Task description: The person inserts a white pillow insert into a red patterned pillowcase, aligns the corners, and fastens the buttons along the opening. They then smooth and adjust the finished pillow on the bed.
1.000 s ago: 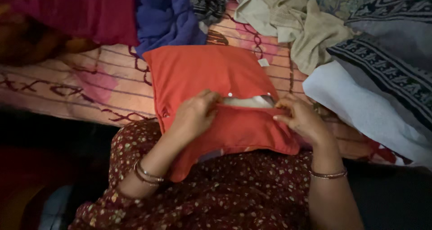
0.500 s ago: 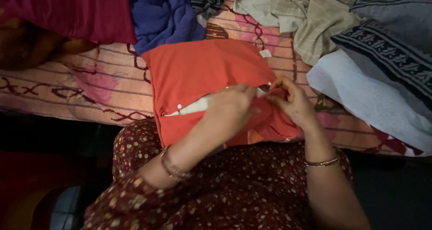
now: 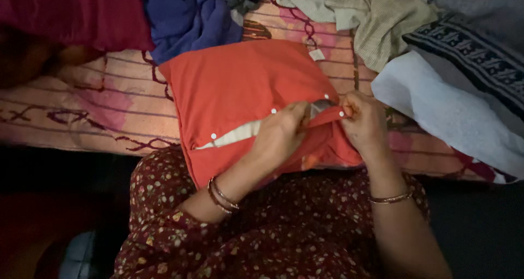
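Observation:
An orange-red cushion (image 3: 243, 85) lies on a striped pink bedsheet (image 3: 109, 107), its near edge over my lap. The cover's flap gapes along a row of small white snap buttons, showing the pale inner pad (image 3: 234, 134). My left hand (image 3: 281, 134) pinches the flap's edge near the middle of the opening. My right hand (image 3: 364, 121) grips the flap's right end, fingers closed around a snap. The two hands are a short way apart, with the fabric pulled taut between them.
A blue cloth (image 3: 188, 14) and a maroon cloth (image 3: 76, 12) lie at the back left. A beige garment (image 3: 371, 17) is piled at the back right, beside a white sheet (image 3: 442, 118) and a dark patterned fabric (image 3: 475, 50). Dark floor lies below the bed edge.
My left hand slid right along the opening from the left end towards the right hand. The left part of the flap now gapes, showing the pad. The view shifted slightly.

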